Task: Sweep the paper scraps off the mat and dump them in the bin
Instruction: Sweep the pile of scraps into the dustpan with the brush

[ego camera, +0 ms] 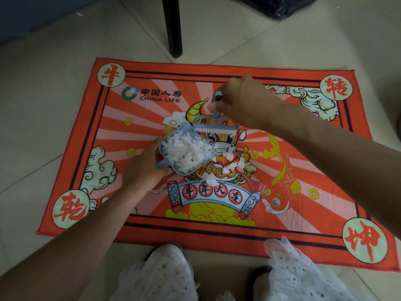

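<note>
Head view: the left hand (144, 168) grips the handle of a small blue dustpan (184, 148), tilted on the mat (86, 131) and heaped with paper scraps (186, 152). The right hand (240, 101) holds the brush (214, 124) by its handle, bristles at the pan's far edge. Loose scraps (227, 168) lie on the mat just beside the pan's lip. Judgement: the scraps are feather-light and easily scattered, so carry the pan level by its handle. No bin identifiable.

The left hand (143, 168) is curling its fingers around a handle at centre; the right hand (240, 103) is gripping farther off, arm stretching in from the right.
</note>
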A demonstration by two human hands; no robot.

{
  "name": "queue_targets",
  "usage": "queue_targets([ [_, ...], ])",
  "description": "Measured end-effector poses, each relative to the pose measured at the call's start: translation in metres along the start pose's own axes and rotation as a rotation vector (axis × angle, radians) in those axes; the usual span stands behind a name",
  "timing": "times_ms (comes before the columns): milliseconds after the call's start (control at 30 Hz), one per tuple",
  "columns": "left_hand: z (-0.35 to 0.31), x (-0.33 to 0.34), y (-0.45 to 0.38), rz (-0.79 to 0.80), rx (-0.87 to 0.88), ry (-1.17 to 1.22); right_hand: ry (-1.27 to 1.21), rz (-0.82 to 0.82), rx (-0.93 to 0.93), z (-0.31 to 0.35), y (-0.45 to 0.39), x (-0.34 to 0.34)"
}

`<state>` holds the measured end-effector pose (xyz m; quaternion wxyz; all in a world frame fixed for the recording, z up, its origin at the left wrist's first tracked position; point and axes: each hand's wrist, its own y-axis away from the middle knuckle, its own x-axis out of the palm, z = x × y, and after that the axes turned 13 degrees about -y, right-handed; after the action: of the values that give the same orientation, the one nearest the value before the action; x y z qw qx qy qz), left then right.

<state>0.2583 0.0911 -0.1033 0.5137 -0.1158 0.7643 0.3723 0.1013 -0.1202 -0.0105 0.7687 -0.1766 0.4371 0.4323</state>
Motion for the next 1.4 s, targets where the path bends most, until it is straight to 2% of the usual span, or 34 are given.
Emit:
queue_targets([
  [233, 0.005, -0.008, -0.003, 0.013, 0.048, 0.025, 0.006, -0.161, 0.067, -0.008, 0.005, -0.011],
  [533, 0.016, -0.022, -0.014, 0.031, 0.137, -0.191, 0.067, -0.165, 0.108, -0.012, 0.014, -0.006],
  [867, 0.006, -0.042, -0.021, -0.103, 0.259, -0.358, 0.190, -0.162, 0.122, -0.023, 0.035, -0.011],
  [1233, -0.008, -0.035, -0.013, -0.113, 0.309, -0.379, 0.097, -0.213, 0.102, -0.052, 0.096, -0.001],
  [1400, -0.015, -0.030, -0.011, -0.112, 0.269, -0.404, 0.004, -0.196, 0.095, -0.044, 0.116, 0.006],
])
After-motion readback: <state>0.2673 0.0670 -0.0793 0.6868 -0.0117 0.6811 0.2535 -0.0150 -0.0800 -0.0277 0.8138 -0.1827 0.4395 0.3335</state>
